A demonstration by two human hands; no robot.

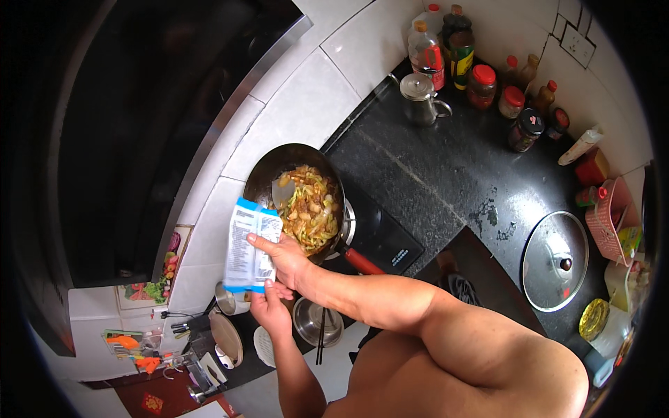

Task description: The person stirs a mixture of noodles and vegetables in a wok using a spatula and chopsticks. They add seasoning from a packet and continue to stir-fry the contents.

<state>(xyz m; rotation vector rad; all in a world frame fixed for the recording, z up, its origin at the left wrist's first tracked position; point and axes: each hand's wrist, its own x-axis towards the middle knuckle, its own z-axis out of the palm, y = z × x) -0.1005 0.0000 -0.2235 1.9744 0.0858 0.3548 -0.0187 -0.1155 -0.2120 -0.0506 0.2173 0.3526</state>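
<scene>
Both hands are on a white-and-blue plastic packet covered in printing. My right hand grips its right side, with the thumb flat across the face. At the packet's lower corner, my left hand pinches the blue edge. The packet is held above the left rim of a dark wok with a red handle. Stir-fried shredded cabbage with pale pieces fills the wok's bottom. A spatula blade rests in the food; its handle is hidden, apparently behind the packet.
The wok stands on a black induction cooker. A range hood hangs at left. A steel bowl with chopsticks is below my hands. A glass lid, a steel pot and several bottles and jars occupy the counter.
</scene>
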